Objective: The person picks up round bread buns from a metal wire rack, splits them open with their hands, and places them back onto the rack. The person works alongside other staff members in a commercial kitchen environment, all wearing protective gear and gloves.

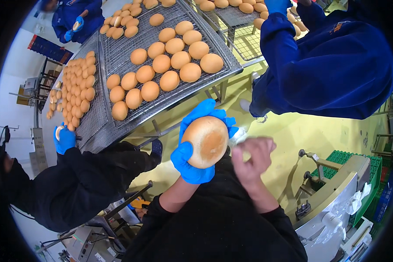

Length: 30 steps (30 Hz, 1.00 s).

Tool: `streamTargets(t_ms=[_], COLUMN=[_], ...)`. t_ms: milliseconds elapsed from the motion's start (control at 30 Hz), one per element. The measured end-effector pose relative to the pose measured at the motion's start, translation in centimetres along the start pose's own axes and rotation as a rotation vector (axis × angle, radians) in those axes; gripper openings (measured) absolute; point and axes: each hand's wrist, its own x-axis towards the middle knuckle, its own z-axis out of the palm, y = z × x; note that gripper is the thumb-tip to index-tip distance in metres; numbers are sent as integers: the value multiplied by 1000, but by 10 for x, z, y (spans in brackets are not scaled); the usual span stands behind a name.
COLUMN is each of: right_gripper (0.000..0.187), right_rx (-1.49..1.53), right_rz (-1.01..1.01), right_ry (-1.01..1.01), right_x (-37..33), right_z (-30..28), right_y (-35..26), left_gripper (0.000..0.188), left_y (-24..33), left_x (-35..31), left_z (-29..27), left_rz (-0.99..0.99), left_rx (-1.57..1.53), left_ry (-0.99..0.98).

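Observation:
A round golden-brown bun (205, 142) rests in my left hand (191, 163), which wears a blue glove. My fingers wrap around its far edge and the thumb presses on its near left side. A browner flat patch of the bun faces up. Just right of it, my bare right hand (254, 159) hovers apart from the bun, slightly blurred, with fingers loosely curled and the thumb standing away from them. Nothing shows in its grasp. A small whitish shape (239, 134) lies beyond it; its kind I cannot make out.
Ahead, a metal table with wire racks (118, 48) carries many buns (161, 63). Co-workers stand at the left (56, 187), far left (76, 17) and right (327, 65). At lower right are a steel machine (327, 205) and green crates (340, 159).

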Motion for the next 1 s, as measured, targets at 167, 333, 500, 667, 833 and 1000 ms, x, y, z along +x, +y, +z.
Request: streamTargets(t_ms=[167, 333, 500, 667, 833, 1000], right_gripper=[15, 12, 14, 18, 21, 23], right_rx=[24, 71, 86, -10, -133, -111], right_rz=[59, 217, 147, -167, -239, -358], right_ry=[-9, 13, 6, -109, -109, -65], right_x=[0, -4, 6, 23, 41, 32], right_z=[6, -5, -19, -30, -11, -16], right_y=[20, 29, 14, -17, -4, -15], left_gripper=[82, 81, 78, 74, 75, 64], left_y=[-6, -10, -11, -10, -8, -10], left_x=[3, 5, 5, 4, 5, 5], left_z=[-1, -8, -4, 0, 9, -3], left_rz=[-46, -296, -384, -274, -120, -105], left_rx=[-51, -468, -629, -345, -32, -166], left_ry=[-14, -15, -129, -144, 31, -128])
